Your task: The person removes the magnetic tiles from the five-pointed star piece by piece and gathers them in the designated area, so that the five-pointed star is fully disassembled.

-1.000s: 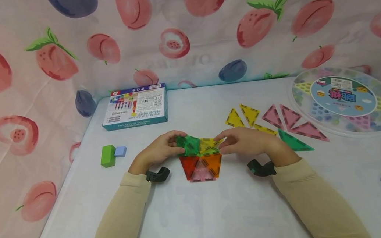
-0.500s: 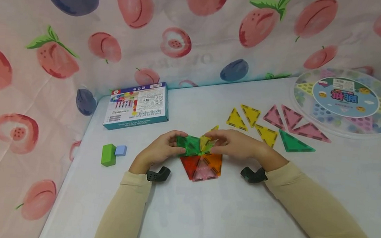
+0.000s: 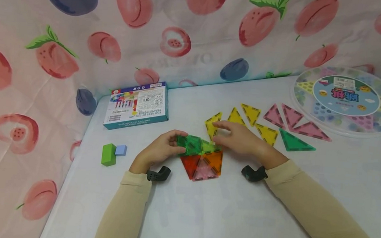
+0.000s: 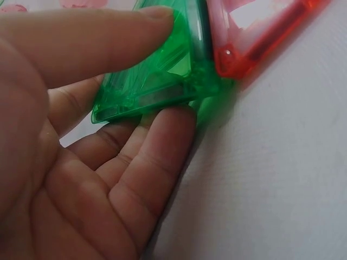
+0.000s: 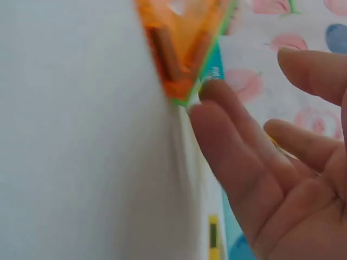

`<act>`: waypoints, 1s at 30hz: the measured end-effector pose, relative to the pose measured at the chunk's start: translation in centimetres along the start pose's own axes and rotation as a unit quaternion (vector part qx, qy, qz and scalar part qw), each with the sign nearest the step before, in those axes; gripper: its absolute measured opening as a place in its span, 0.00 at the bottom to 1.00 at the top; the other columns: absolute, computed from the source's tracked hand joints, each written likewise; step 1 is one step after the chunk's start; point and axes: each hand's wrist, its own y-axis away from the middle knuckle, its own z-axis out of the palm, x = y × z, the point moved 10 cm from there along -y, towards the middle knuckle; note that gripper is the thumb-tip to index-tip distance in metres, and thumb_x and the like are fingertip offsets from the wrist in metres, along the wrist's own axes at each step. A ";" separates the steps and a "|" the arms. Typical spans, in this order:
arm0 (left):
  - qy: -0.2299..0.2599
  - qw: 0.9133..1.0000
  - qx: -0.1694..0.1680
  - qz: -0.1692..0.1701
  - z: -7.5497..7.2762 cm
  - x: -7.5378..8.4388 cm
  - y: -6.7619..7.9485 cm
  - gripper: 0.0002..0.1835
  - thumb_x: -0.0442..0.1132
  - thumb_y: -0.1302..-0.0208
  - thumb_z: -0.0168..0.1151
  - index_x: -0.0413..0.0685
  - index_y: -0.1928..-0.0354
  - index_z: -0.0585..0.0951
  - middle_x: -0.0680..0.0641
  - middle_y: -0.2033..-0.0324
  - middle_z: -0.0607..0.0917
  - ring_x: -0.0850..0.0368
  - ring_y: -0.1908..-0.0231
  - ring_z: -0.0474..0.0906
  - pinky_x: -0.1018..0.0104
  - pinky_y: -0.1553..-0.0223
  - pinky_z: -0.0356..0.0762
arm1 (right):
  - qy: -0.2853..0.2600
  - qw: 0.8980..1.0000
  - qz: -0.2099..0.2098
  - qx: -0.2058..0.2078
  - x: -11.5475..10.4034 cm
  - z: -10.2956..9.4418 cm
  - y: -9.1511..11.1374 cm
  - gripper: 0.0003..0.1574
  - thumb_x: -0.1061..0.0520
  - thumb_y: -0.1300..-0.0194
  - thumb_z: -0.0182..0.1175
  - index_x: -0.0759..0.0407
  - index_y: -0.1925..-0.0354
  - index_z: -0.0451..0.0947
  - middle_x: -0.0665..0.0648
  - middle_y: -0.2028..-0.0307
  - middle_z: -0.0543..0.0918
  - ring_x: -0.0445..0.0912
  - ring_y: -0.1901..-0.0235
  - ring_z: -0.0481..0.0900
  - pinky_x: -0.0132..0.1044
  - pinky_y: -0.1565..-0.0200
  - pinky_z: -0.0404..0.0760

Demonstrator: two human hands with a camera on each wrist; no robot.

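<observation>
My left hand (image 3: 160,149) pinches the green magnetic tile (image 3: 190,146), thumb on top and fingers beneath; the left wrist view shows this closely. Joined to it are a red tile (image 3: 190,165), a pink tile (image 3: 204,172), an orange tile (image 3: 214,162) and a yellow-green tile (image 3: 209,147). Just beyond this group, a yellow triangle tile (image 3: 211,125) lies at the fingertips of my right hand (image 3: 240,138). Those fingers are spread apart in the right wrist view, with nothing seen pinched. An orange tile corner (image 5: 176,70) shows there near the fingertips.
Loose yellow tiles (image 3: 251,114), pink tiles (image 3: 274,116) and a green triangle tile (image 3: 295,142) lie right of the group. Behind them sits a round board-game case (image 3: 344,98). A printed box (image 3: 137,106), a green block (image 3: 108,155) and a blue cube (image 3: 120,150) stand left.
The yellow tile has come away from the joined group, going up and slightly right, baring the yellow-green one. My right hand first moved left, then slightly away. The left hand stays put.
</observation>
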 end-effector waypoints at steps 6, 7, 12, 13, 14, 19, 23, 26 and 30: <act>0.001 1.000 -0.004 0.000 0.1 -0.1 -0.2 0.23 0.37 0.44 0.63 0.54 0.46 0.71 0.45 0.54 0.76 0.51 0.56 0.73 0.62 0.55 0.72 | -0.034 0.995 -0.014 0.090 0.2 -4.2 0.2 0.20 0.43 0.45 0.61 0.50 0.57 0.73 0.50 0.59 0.75 0.47 0.68 0.73 0.40 0.69 0.73; 0.001 1.000 -0.004 0.000 0.1 -0.1 -0.2 0.23 0.37 0.44 0.63 0.54 0.46 0.71 0.45 0.54 0.76 0.51 0.56 0.73 0.62 0.55 0.72 | -0.024 0.995 -0.019 0.099 0.1 -4.8 0.3 0.18 0.44 0.44 0.61 0.51 0.59 0.73 0.50 0.60 0.75 0.47 0.68 0.71 0.39 0.69 0.73; -0.004 1.000 0.002 0.001 0.0 0.0 -0.1 0.22 0.36 0.44 0.63 0.55 0.47 0.71 0.46 0.55 0.77 0.51 0.56 0.73 0.62 0.55 0.72 | 0.016 0.998 -0.017 0.060 0.1 -6.2 0.8 0.16 0.54 0.43 0.61 0.53 0.57 0.70 0.54 0.60 0.72 0.49 0.63 0.69 0.39 0.66 0.73; -0.005 1.000 0.003 0.002 0.0 0.0 -0.1 0.22 0.36 0.44 0.62 0.55 0.47 0.71 0.46 0.55 0.77 0.51 0.56 0.73 0.62 0.55 0.72 | 0.027 0.999 -0.011 0.044 0.2 -6.4 1.0 0.17 0.55 0.43 0.61 0.52 0.56 0.69 0.56 0.59 0.72 0.49 0.63 0.69 0.39 0.66 0.73; -0.006 1.000 0.005 0.001 0.0 0.1 -0.1 0.22 0.36 0.44 0.62 0.55 0.47 0.71 0.46 0.55 0.77 0.51 0.56 0.73 0.62 0.55 0.72 | 0.040 0.999 -0.003 0.027 0.4 -6.5 1.3 0.18 0.56 0.43 0.61 0.52 0.54 0.69 0.56 0.57 0.71 0.50 0.63 0.69 0.39 0.67 0.73; -0.009 1.000 0.006 -0.002 -0.1 0.0 0.0 0.22 0.37 0.44 0.62 0.55 0.47 0.71 0.46 0.55 0.77 0.51 0.56 0.73 0.62 0.55 0.72 | 0.104 0.993 0.031 -0.044 1.6 -6.8 2.3 0.18 0.57 0.43 0.59 0.54 0.52 0.72 0.57 0.59 0.71 0.50 0.66 0.70 0.39 0.70 0.72; -0.008 1.000 0.004 -0.001 -0.1 -0.1 0.0 0.22 0.37 0.44 0.63 0.56 0.47 0.71 0.46 0.55 0.77 0.51 0.56 0.74 0.62 0.55 0.72 | 0.141 0.986 0.035 -0.085 2.1 -6.5 2.8 0.13 0.59 0.43 0.60 0.56 0.57 0.75 0.56 0.67 0.72 0.49 0.68 0.69 0.38 0.70 0.72; -0.006 1.000 0.003 0.000 -0.1 -0.2 -0.1 0.22 0.38 0.45 0.63 0.56 0.47 0.71 0.46 0.55 0.77 0.51 0.56 0.74 0.62 0.55 0.72 | 0.154 0.981 0.048 -0.106 2.6 -6.0 3.0 0.11 0.60 0.44 0.60 0.56 0.60 0.75 0.56 0.70 0.72 0.49 0.69 0.68 0.38 0.71 0.71; -0.007 1.000 0.002 0.002 0.0 -0.1 -0.1 0.22 0.38 0.44 0.63 0.55 0.47 0.71 0.46 0.55 0.77 0.51 0.56 0.74 0.62 0.55 0.72 | 0.164 0.977 0.064 -0.117 3.2 -5.6 3.0 0.11 0.61 0.45 0.60 0.57 0.61 0.73 0.57 0.67 0.72 0.50 0.69 0.69 0.38 0.71 0.70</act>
